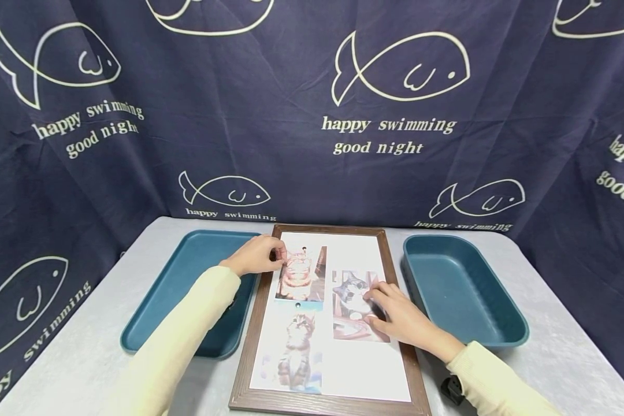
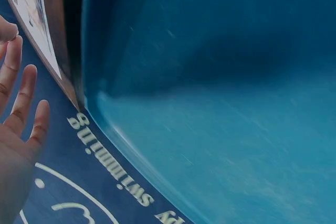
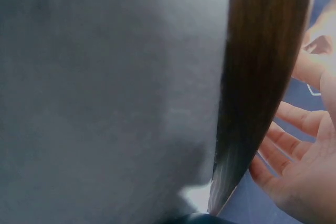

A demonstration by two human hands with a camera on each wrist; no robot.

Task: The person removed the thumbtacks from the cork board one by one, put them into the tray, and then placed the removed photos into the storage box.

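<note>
My left hand [image 1: 260,254] is at the upper left corner of a photo of an orange cat [image 1: 297,276]. In the left wrist view its thumb and index finger [image 2: 10,66] come together at the tips, the others spread; anything between them is too small to make out. My right hand [image 1: 397,315] lies over a grey-and-white cat photo [image 1: 351,309], thumb and fingers apart, fingertips at the picture. Under the orange cat is a tabby kitten photo [image 1: 293,352]. Small dark pins [image 1: 304,249] show above the orange cat and the kitten. All photos lie on a white board [image 1: 364,375].
A brown wooden frame [image 1: 327,404] borders the board. To its left lies a flat blue tray [image 1: 182,283], partly under my left sleeve; to its right stands a deep blue bin [image 1: 460,289]. A dark curtain [image 1: 301,115] hangs behind the grey table [image 1: 556,323].
</note>
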